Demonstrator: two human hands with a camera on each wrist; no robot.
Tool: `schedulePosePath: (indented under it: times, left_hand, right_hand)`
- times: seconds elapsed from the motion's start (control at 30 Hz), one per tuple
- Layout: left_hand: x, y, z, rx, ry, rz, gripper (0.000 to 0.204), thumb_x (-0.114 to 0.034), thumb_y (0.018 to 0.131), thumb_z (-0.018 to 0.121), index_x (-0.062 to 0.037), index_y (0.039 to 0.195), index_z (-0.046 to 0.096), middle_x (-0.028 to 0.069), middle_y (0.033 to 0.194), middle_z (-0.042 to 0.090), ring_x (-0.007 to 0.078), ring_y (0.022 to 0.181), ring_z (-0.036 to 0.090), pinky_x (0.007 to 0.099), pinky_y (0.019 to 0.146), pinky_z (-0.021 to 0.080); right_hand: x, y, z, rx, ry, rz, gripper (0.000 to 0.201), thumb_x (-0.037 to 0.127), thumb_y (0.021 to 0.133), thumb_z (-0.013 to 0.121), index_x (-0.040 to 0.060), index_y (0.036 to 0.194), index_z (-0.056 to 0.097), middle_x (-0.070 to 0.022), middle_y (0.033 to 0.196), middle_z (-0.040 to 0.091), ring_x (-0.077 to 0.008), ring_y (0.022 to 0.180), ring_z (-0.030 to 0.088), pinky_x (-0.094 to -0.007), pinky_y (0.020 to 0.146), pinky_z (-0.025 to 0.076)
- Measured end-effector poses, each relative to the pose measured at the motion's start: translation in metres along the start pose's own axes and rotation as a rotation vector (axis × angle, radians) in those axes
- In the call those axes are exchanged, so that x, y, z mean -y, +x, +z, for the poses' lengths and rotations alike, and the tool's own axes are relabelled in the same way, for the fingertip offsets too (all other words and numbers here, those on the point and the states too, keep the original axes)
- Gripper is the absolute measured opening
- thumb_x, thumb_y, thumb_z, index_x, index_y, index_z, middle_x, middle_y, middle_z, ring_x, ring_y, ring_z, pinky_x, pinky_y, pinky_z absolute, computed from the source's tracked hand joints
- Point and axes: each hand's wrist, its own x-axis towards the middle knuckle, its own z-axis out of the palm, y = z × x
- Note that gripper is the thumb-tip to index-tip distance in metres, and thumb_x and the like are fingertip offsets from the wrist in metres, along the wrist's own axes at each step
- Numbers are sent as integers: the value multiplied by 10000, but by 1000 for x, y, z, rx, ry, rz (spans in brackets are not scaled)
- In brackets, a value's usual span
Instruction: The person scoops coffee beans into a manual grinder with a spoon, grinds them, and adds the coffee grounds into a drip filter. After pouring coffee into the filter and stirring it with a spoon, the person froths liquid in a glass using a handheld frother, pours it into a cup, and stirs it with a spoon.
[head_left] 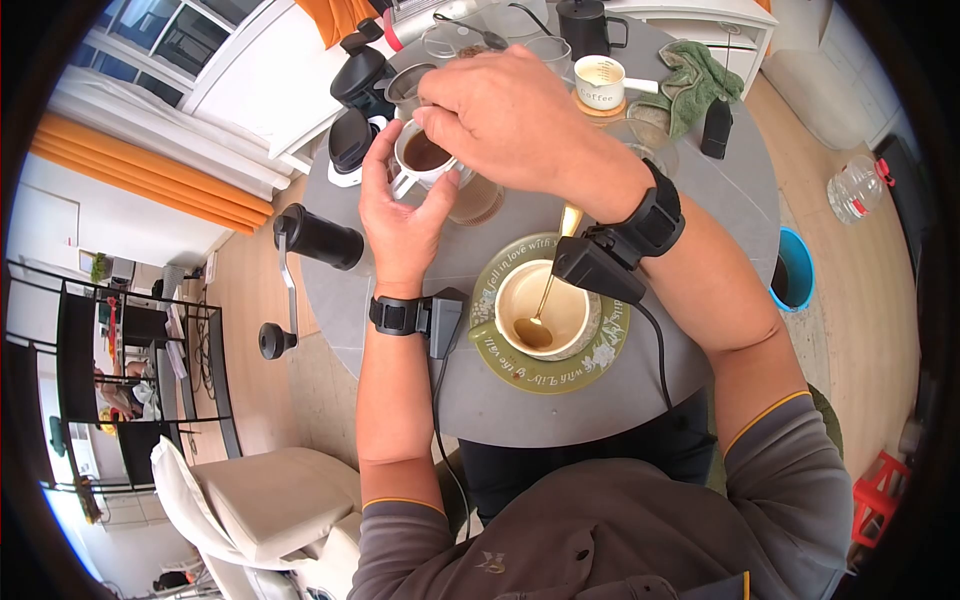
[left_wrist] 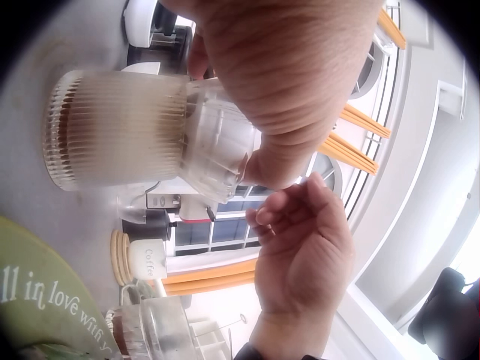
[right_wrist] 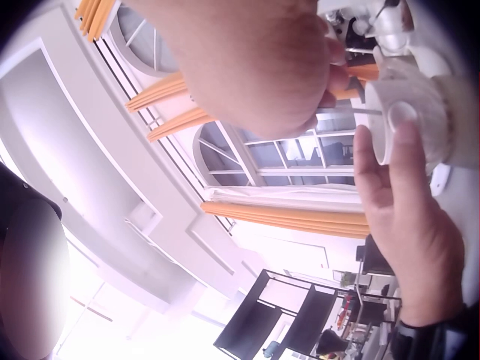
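In the head view my left hand grips a white and clear coffee dripper between thumb and fingers. Dark brown coffee shows inside it. The dripper sits on a ribbed glass, cloudy along its side, with brown at its base. Right above the dripper is my right hand, its fingers curled. A thin stick runs from those fingertips to the dripper's mouth in the right wrist view. Nearer my body, a cream cup holding a gold spoon stands on a green plate.
A black hand grinder lies at the table's left edge. Behind the dripper are black-lidded containers. Farther back stand a black pitcher and a white coffee pot, beside a green towel. A blue bucket is on the floor.
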Motion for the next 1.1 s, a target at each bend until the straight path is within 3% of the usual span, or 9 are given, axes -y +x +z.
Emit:
schedulePosePath:
  times: [1.1]
  left_hand:
    - [4,0,-1,8,34,4,759,-151,779,844,-4,1444,508,123,1415,583,213,1252,584,375,1087,452]
  right_hand:
    - [0,-1,1,10,26,7,232,215,911,551,89,806,716,-99,745,700,-313,733,671,-469,801,437]
